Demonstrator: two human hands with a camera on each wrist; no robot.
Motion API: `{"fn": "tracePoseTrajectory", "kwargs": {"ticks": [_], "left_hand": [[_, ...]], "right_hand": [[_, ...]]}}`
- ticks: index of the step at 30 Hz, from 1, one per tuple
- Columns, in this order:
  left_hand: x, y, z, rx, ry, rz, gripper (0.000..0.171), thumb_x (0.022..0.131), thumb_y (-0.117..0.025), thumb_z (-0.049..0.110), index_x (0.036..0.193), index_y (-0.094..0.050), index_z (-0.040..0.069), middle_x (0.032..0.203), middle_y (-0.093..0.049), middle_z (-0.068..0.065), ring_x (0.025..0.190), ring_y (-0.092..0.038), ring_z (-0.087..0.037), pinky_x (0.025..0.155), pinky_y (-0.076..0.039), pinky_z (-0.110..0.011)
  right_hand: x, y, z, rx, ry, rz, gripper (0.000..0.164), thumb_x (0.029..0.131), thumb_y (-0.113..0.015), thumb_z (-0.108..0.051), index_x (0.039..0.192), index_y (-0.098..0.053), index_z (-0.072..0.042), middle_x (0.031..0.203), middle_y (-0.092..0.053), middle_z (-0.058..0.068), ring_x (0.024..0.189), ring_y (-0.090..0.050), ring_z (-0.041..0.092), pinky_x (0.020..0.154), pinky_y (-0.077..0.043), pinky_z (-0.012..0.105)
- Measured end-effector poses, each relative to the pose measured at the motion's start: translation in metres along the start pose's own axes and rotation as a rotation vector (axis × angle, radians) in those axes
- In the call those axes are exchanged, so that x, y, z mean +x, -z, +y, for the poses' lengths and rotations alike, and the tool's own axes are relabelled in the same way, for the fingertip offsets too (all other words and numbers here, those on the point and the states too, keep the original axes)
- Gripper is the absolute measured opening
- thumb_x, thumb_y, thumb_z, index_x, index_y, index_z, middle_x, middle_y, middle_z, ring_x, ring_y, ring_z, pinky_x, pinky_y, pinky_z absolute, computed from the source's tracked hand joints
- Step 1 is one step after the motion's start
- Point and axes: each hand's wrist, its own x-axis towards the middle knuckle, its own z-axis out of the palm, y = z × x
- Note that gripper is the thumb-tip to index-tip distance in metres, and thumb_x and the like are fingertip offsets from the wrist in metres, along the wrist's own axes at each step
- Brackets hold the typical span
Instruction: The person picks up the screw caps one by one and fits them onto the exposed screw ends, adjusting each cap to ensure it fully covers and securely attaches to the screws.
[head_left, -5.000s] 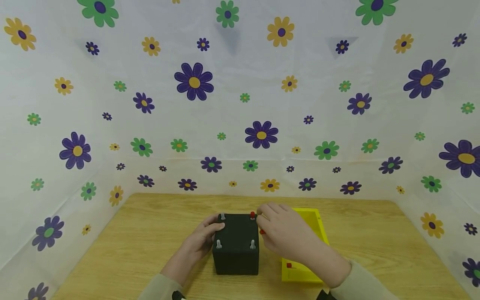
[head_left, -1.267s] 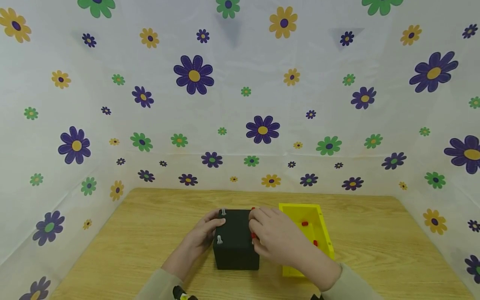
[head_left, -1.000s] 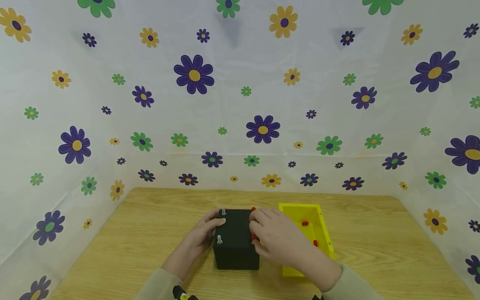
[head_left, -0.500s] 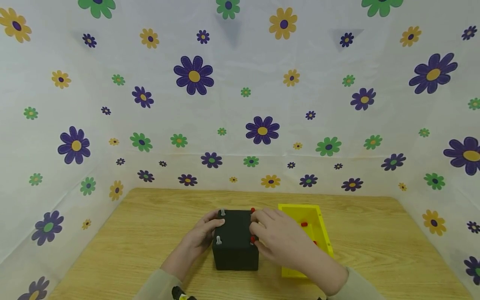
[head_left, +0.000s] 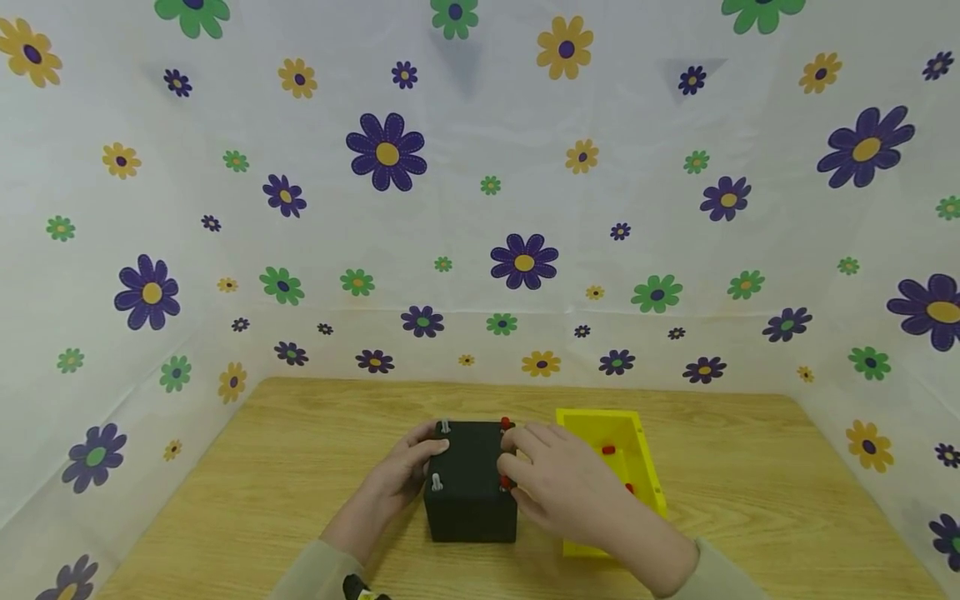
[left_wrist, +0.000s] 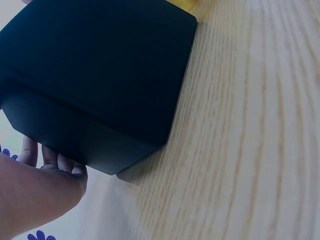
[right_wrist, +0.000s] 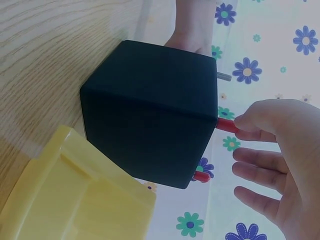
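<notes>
A black box stands on the wooden table, with a post at each top corner. Bare metal posts show at the near left and far left. The far right post wears a red cap. At the near right corner, another red cap is pinched between thumb and index finger of my right hand, its other fingers spread apart in the right wrist view. My left hand grips the box's left side, thumb on the top edge, fingers round the far side.
Right of the box, partly behind my right forearm, lies a yellow bin. Inside it are a red cap and a second red piece. A flower-print sheet encloses the table's back and sides.
Five seconds ago the near right post was bare and my right hand held a red piece beside the box; that corner now has a red cap. Lately only the right fingers shift slightly; the left hand stays.
</notes>
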Motion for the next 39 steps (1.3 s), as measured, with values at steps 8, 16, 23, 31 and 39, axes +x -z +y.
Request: {"fn": "tracePoseTrajectory", "kwargs": {"ticks": [8, 16, 23, 31, 39], "left_hand": [[-0.002, -0.001, -0.002, -0.007, 0.005, -0.006, 0.029, 0.102, -0.061, 0.012, 0.13, -0.061, 0.019, 0.104, -0.073, 0.013, 0.092, -0.072, -0.004, 0.09, -0.055, -0.022], [-0.003, 0.0, -0.003, 0.003, 0.002, -0.014, 0.026, 0.102, -0.061, 0.012, 0.127, -0.062, 0.021, 0.103, -0.074, 0.013, 0.089, -0.072, -0.003, 0.089, -0.056, -0.023], [-0.003, 0.001, -0.002, 0.005, 0.01, -0.007, 0.028, 0.102, -0.061, 0.012, 0.129, -0.061, 0.019, 0.102, -0.074, 0.013, 0.088, -0.072, -0.003, 0.088, -0.056, -0.023], [-0.001, 0.001, -0.002, 0.016, 0.007, -0.008, 0.036, 0.102, -0.061, 0.013, 0.137, -0.057, 0.014, 0.104, -0.074, 0.013, 0.091, -0.072, -0.004, 0.091, -0.055, -0.023], [-0.001, 0.001, 0.0, 0.013, 0.002, -0.004, 0.035, 0.102, -0.06, 0.014, 0.136, -0.06, 0.018, 0.105, -0.072, 0.013, 0.089, -0.071, -0.003, 0.091, -0.054, -0.022]], "right_hand": [[-0.002, 0.001, -0.002, 0.017, -0.008, 0.003, 0.024, 0.092, -0.082, -0.028, 0.111, -0.07, -0.022, 0.125, -0.068, -0.002, 0.119, -0.063, 0.018, 0.112, -0.052, 0.037], [-0.005, 0.002, -0.004, 0.022, -0.007, 0.007, 0.02, 0.093, -0.081, -0.025, 0.109, -0.07, -0.024, 0.127, -0.067, -0.002, 0.12, -0.063, 0.019, 0.112, -0.053, 0.037], [-0.006, 0.002, -0.003, 0.027, -0.007, -0.003, 0.018, 0.094, -0.08, -0.024, 0.11, -0.071, -0.024, 0.128, -0.068, -0.002, 0.12, -0.063, 0.019, 0.113, -0.052, 0.038], [-0.006, 0.005, 0.0, 0.02, 0.017, -0.002, 0.023, 0.093, -0.081, -0.027, 0.112, -0.069, -0.023, 0.127, -0.068, -0.002, 0.12, -0.063, 0.018, 0.11, -0.054, 0.037], [-0.003, 0.01, 0.002, -0.049, 0.062, 0.044, 0.024, 0.091, -0.081, -0.024, 0.111, -0.069, -0.02, 0.123, -0.07, 0.0, 0.114, -0.066, 0.019, 0.102, -0.057, 0.036]]}}
